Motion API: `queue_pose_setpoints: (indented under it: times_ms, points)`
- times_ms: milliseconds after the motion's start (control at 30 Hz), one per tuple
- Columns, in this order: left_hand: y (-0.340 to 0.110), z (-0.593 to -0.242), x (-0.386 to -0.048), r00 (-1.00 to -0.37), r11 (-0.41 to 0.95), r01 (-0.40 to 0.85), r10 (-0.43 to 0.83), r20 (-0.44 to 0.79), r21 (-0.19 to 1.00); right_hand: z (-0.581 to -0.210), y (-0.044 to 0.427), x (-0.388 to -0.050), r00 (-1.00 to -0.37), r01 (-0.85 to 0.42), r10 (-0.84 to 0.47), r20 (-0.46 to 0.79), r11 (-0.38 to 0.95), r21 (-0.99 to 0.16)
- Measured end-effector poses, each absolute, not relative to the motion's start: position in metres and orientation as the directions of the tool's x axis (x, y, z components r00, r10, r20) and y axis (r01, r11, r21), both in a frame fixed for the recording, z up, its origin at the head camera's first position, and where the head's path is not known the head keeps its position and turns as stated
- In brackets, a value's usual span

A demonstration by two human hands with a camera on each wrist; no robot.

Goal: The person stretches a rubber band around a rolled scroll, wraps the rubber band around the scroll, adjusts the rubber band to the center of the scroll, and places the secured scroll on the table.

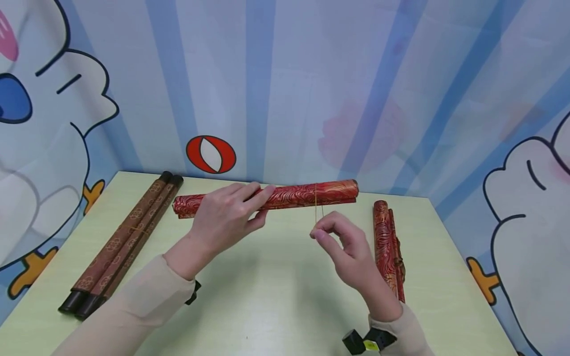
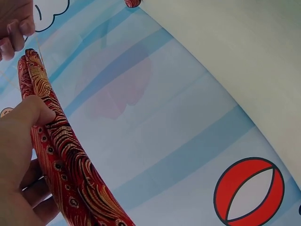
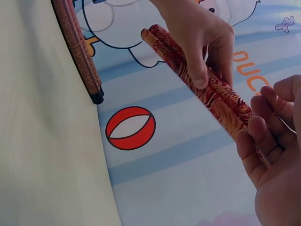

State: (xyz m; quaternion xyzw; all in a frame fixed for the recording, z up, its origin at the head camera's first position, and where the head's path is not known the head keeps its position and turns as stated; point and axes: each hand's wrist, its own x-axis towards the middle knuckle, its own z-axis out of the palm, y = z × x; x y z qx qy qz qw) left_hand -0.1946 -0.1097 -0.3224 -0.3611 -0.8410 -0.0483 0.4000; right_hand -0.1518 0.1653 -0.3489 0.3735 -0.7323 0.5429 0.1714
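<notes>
A red roll with a gold swirl pattern [image 1: 303, 196], like rolled brocade, is held up above the far part of the table. My left hand [image 1: 222, 213] grips it left of its middle; in the left wrist view the thumb [image 2: 40, 110] lies across it, fingers behind. Around the roll's right part runs a thin yellowish elastic band [image 1: 316, 210], stretched downward. My right hand [image 1: 349, 247] pinches the band's lower end between thumb and index finger, below the roll. In the right wrist view the right fingers [image 3: 263, 134] hide the roll's near end.
Two brown patterned rolls with black ends [image 1: 126, 242] lie side by side at the table's left, with a band around them. Another red swirl-patterned roll [image 1: 385, 242] lies at the right, partly behind the right forearm. A printed curtain [image 1: 285, 99] stands behind the pale table [image 1: 276, 296].
</notes>
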Motion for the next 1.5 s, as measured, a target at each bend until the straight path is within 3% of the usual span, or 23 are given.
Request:
queue_pose_setpoints:
  times_ms: [200, 400, 700, 867, 1233, 1367, 1500]
  points:
    - [-0.109, -0.319, -0.195, -0.344, 0.729, 0.645, 0.544, 0.766, -0.228, -0.356, 0.173, -0.150, -0.750, -0.617, -0.420, 0.511, 0.166, -0.769]
    - [-0.106, -0.319, -0.195, -0.275, 0.721, 0.639, 0.540, 0.796, -0.268, -0.362, 0.179, -0.153, -0.825, -0.454, -0.425, 0.374, 0.103, -0.885]
    - [-0.101, -0.321, -0.194, -0.237, 0.719, 0.636, 0.527, 0.816, -0.280, -0.369, 0.183, -0.164, -0.870, -0.145, -0.446, 0.212, -0.179, -0.973]
    - [-0.096, -0.321, -0.192, -0.201, 0.722, 0.620, 0.524, 0.827, -0.307, -0.374, 0.181, -0.169, -0.882, 0.000, -0.460, 0.104, -0.219, -0.976]
    - [-0.094, -0.328, -0.192, -0.185, 0.731, 0.588, 0.538, 0.822, -0.346, -0.386, 0.170, -0.175, -0.891, -0.085, -0.453, 0.024, 0.115, -0.990]
    - [-0.094, -0.331, -0.193, -0.205, 0.742, 0.586, 0.526, 0.825, -0.327, -0.387, 0.167, -0.171, -0.902, -0.085, -0.431, 0.004, 0.169, -0.982]
    - [-0.093, -0.334, -0.193, -0.233, 0.757, 0.580, 0.510, 0.828, -0.303, -0.392, 0.163, -0.169, -0.919, -0.067, -0.394, 0.006, 0.140, -0.988]
